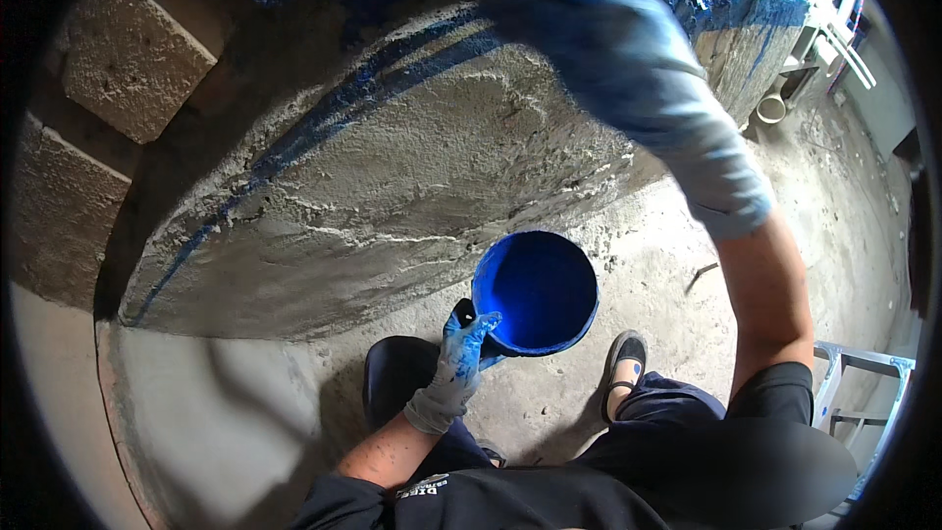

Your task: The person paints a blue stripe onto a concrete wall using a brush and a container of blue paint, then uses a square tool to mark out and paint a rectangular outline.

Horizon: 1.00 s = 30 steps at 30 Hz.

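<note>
My left hand (457,363), in a grey glove spotted with blue, is closed on the near left side of a round blue paint pot (536,342), thumb by the rim. Blue paint (535,285) coats the inside. My right hand (579,29), in a glove heavily stained blue, reaches up to the top of a rough concrete block (442,177). Motion smears its fingers, and I cannot make out whether it holds anything. Blue streaks (285,157) run along the block's upper edge down to the left, and more wet blue paint (711,0) covers the surface at the upper right.
Rough concrete steps (137,59) stand at the far left. A pale pipe end (771,109) lies by the block's right end. On the right is a metal stepladder (868,363). My sandalled foot (624,368) is on the dusty floor (677,294) beside the pot.
</note>
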{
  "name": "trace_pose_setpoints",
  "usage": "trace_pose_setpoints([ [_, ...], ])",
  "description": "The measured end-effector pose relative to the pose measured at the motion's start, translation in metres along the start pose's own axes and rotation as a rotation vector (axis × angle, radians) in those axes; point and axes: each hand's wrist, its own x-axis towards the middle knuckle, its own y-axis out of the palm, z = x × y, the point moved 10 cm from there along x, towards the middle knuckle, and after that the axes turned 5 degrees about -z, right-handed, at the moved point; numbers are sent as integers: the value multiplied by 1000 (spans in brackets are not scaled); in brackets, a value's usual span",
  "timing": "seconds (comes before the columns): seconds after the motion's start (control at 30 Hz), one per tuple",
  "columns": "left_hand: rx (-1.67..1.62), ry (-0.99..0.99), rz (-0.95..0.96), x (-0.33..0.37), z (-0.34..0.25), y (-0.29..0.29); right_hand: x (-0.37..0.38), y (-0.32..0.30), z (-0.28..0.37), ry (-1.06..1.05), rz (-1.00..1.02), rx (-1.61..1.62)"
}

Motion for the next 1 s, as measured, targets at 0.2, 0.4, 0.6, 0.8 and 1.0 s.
trace_pose_setpoints([
  [0.2, 67, -74, -77, 3, 15, -6, -16, -3, 25, -210, -128, -170],
  [0.4, 66, -23, -15, -2, 3, 15, 7, 29, 73, -163, -3, 249],
  [0.6, 107, -28, -14, -7, 6, 25, -32, -12, 20, -166, -330, 135],
  [0.8, 152, -62, -8, -8, 14, 41, -23, 4, 12, -43, -326, 290],
  [1.0, 218, -77, -143, -15, 14, 41, -53, -28, -66, -12, -397, 55],
])
